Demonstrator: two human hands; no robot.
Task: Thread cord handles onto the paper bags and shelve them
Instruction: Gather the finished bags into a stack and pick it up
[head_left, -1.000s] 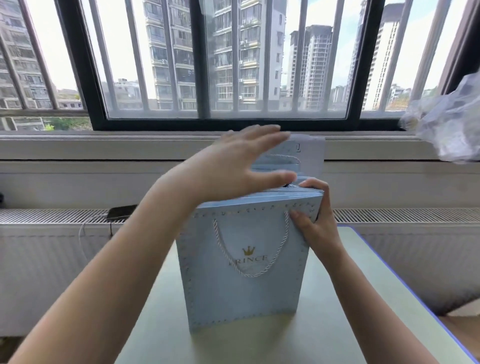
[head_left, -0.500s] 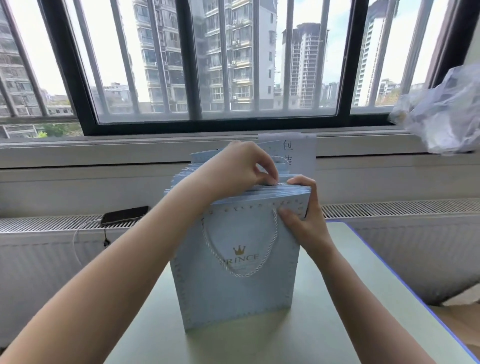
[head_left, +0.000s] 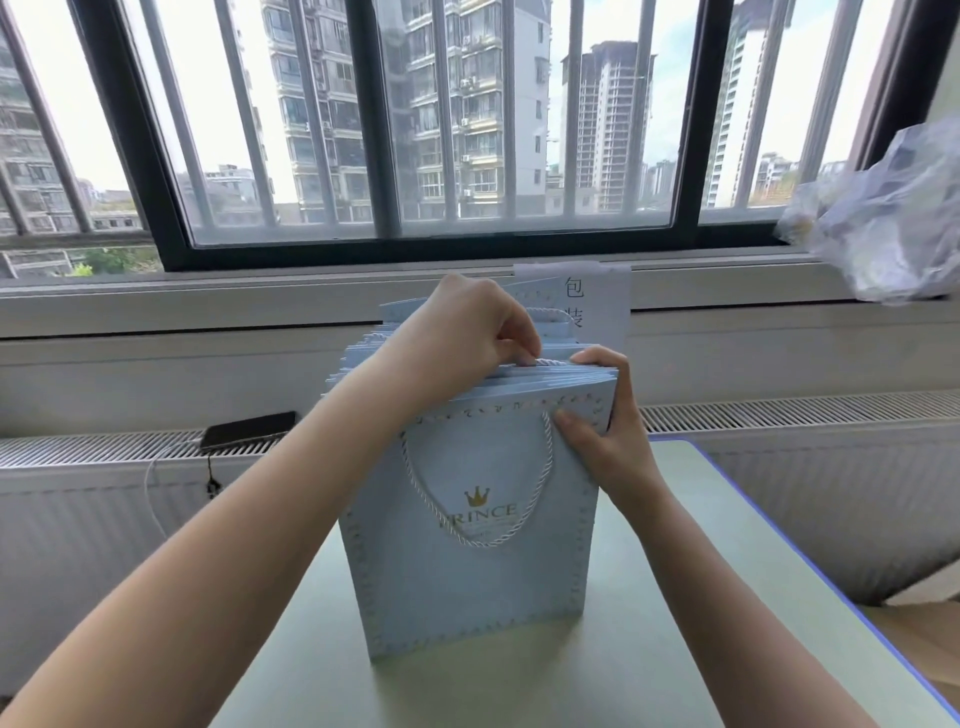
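Observation:
A stack of flat light-blue paper bags (head_left: 467, 582) stands upright on the pale green table (head_left: 649, 675). The front bag shows a gold crown, the word PRINCE and a white twisted cord handle (head_left: 498, 535) hanging in a loop. My left hand (head_left: 467, 343) is over the top edges of the stack and pinches a white cord there. My right hand (head_left: 602, 415) grips the stack's top right corner, thumb on the front bag and fingers curled over the top.
A white paper sign (head_left: 587, 301) with printed characters hangs on the sill behind the bags. A dark phone (head_left: 249, 430) with a white cable lies on the radiator grille at left. Crumpled clear plastic (head_left: 893, 218) sits on the sill at right. The table's blue edge runs down the right.
A second ago my left hand hovered spread open above the bags. It has since come down and closed on a cord at the stack's top. My right hand kept its grip.

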